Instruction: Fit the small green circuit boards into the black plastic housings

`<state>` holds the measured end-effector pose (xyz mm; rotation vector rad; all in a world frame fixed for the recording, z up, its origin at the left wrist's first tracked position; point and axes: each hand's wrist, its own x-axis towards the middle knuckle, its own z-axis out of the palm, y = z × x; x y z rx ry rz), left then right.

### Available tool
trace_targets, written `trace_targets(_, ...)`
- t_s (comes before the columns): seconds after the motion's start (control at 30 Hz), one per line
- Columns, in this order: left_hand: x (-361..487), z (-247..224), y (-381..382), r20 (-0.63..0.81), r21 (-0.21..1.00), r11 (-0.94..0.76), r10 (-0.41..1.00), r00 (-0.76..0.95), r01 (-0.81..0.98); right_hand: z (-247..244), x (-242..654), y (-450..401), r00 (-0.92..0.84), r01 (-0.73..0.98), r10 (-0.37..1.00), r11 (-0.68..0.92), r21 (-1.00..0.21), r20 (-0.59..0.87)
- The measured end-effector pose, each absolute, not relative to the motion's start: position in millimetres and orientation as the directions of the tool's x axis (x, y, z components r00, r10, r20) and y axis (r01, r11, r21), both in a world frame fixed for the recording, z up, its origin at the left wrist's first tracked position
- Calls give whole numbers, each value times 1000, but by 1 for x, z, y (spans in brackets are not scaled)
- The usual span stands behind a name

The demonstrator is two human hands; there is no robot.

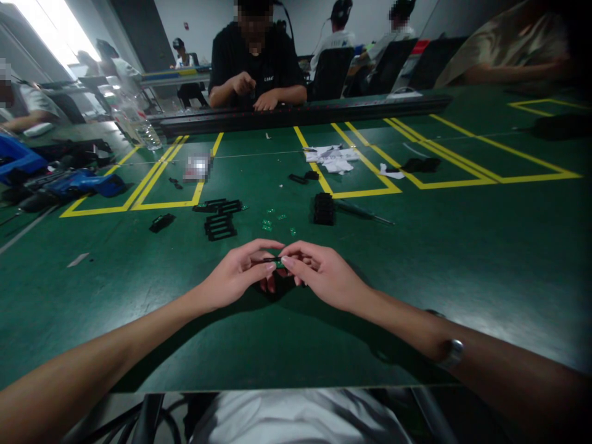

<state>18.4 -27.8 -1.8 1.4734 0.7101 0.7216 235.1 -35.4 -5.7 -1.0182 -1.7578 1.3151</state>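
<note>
Both hands meet just above the near part of the green table, around a small black plastic frame [272, 259] with a small green circuit board [279, 264] against it. My left hand [243, 271] pinches the left end of the frame between thumb and fingers. My right hand [321, 271] is closed at the other end, its thumb on the green board. The fingers hide much of both parts. Beyond the hands lie several loose green circuit boards [267, 226]. Several black frames [221, 227] lie to their left, and a stack of black parts [324, 209] stands to their right.
A screwdriver [365, 211] lies beside the black stack. Crumpled white paper [330, 158] and a clear bottle [148, 132] are farther back. Blue tools [87, 184] sit at the left. A co-worker [256, 61] sits opposite, behind a long black bar [300, 114].
</note>
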Motion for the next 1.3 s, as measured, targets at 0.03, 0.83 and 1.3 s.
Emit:
trace_targets(0.03, 18, -2, -28, 14, 1000, -23, 791, 612, 6, -6, 235, -36, -444, 178, 892, 173, -969, 78)
trace_targets(0.83, 18, -5, -27, -1, 1000, 1, 780, 625, 0, -5, 236, -36, -444, 214, 892, 203, -956, 90)
trace_targets(1.3, 20, -7, -26, 7, 997, -50, 843, 537, 66, -5, 237, -37, -349, 197, 924, 233, -952, 154)
